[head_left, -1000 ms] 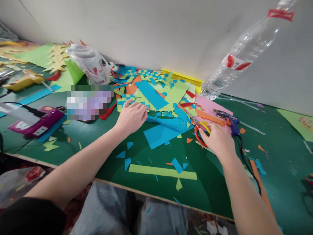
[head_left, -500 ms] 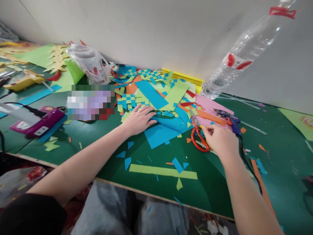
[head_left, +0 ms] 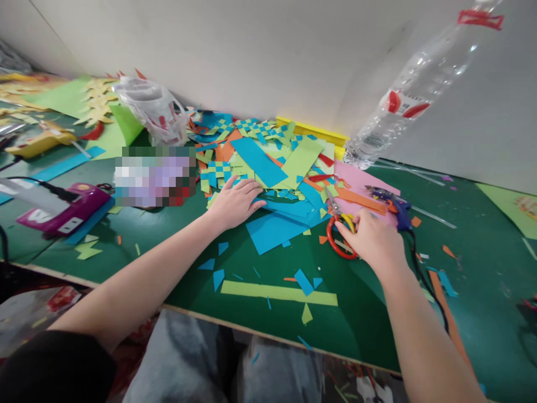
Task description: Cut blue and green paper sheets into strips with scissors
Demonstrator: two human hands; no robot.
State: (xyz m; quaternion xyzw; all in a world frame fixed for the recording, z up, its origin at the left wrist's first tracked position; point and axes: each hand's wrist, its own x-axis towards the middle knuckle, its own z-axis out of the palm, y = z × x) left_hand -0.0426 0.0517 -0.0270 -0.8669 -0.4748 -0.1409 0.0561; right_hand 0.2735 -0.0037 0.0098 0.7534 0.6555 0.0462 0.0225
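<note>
Centre of frame: left hand, open, on the paper pile. Right of centre: right hand gripping scissors.

Blue-and-green checks are seen on the woven paper mat. The scissors are handled in red and yellow. A purple power strip, a pink paper sheet and a plain lime-green paper strip are set off by the dark green tabletop. Red and white are carried by the bottle's label.
</note>
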